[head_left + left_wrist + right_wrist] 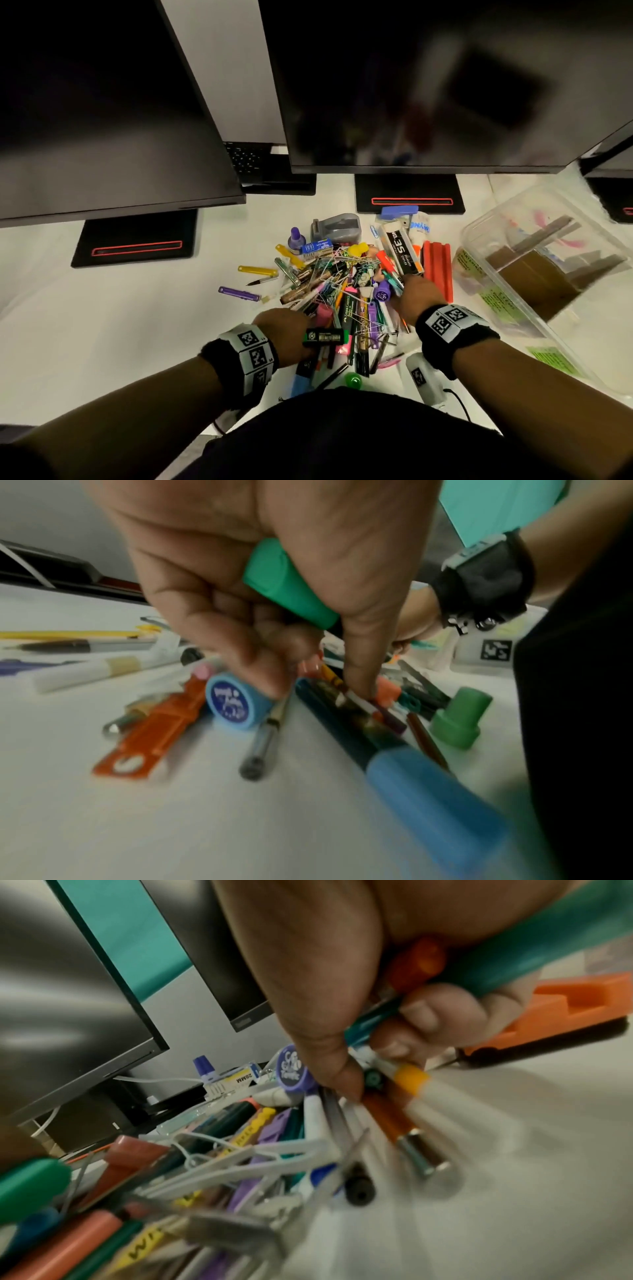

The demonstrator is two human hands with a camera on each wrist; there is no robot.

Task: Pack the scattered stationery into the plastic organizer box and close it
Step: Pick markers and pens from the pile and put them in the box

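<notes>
Head view: "Faber-Castell" pen (346, 306).

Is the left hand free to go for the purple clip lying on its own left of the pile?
Probably not yet: the left hand already grips a green marker. The purple clip itself lies alone on bare table, nothing over it.

Left hand (286, 325): forearm reaching forward, wristband on, fingers curled round a green marker (291, 587), index finger pointing down | Right hand (416, 296): forearm reaching forward, wristband on, fingers and thumb curled round a bundle of pens (486, 969), palm down.
</notes>
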